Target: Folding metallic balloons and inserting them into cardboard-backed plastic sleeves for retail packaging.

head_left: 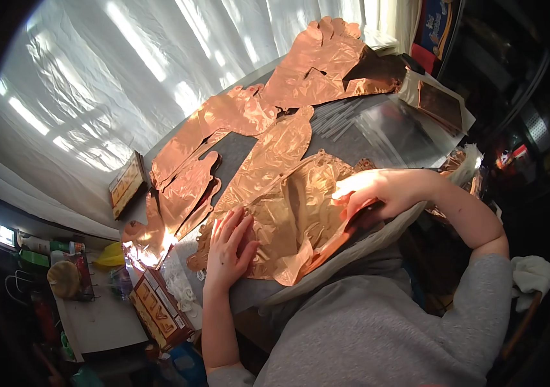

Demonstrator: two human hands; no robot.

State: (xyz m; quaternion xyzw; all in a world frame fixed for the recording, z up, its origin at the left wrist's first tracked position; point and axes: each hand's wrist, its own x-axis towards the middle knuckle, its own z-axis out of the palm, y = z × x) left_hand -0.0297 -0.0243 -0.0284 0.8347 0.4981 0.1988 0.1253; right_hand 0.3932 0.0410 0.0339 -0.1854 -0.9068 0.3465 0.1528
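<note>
A flat, crinkled rose-gold foil balloon (268, 242) lies on the near part of the grey table, in front of my body. Over its left side my left hand (228, 248) rests flat, fingers stretched out. At the right my right hand (372, 193) has its fingers curled around the balloon's edge, where the foil lifts and folds; some fingertips are hidden. More uninflated foil balloons spread beyond: a long piece (272, 148) just past my hands, another (188, 180) at the left, and a large scalloped one (317, 64) at the far side.
Several thin white sticks (336, 122) and a clear plastic sleeve (388, 135) lie on the table (236, 151). Printed boxes (161, 306) stand at the left. White strings (181, 284) lie near the left edge. A white curtain (107, 90) hangs behind the table.
</note>
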